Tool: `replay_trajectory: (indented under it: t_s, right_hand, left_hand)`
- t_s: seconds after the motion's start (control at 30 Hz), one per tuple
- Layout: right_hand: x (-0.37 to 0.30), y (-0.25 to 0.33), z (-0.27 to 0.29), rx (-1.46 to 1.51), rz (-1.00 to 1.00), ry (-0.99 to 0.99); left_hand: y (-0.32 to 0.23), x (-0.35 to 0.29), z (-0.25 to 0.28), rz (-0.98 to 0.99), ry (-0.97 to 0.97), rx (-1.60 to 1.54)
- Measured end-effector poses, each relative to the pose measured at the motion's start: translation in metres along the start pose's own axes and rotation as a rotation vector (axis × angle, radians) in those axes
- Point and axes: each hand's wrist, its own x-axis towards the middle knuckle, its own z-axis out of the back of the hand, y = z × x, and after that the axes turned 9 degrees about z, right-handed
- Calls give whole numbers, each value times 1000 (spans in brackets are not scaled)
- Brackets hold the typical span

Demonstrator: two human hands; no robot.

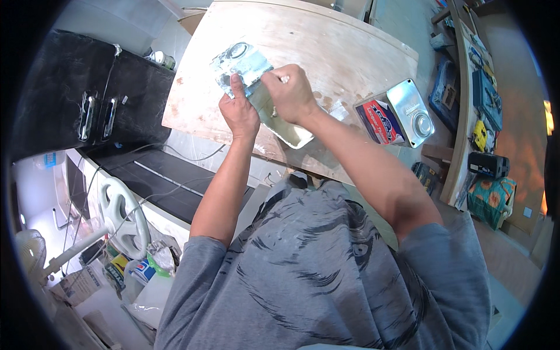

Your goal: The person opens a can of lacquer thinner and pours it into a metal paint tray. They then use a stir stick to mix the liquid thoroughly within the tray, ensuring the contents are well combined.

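Grey shirt (315, 268) of the person comes first, to the near left of the red-labelled can (417, 108). Well left of that can, the left hand (240, 116) holds a silver metal piece (251, 66), its thumb pressed along the edge; the other fingers I cannot see well. On the can's side of this piece, the right hand (290, 99) has its fingers curled together; what they pinch, I cannot tell. Also left of the can is a pale open container (286, 130).

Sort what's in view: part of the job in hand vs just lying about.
Likely in use:
left hand, holding silver tin
right hand, by the tin's edge
pale container

Likely lying about:
can with red-and-blue label, untouched
green patterned bag
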Motion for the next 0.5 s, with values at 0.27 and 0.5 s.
replay_trajectory:
  t_s: [0.27, 0.5]
  right_hand:
    - [16, -9, -26, 311, 37, -223]
    - [-12, -18, -23, 84, 25, -75]
  left_hand:
    - [3, -1, -2, -39, 16, -80]
    - [2, 1, 4, 17, 17, -19]
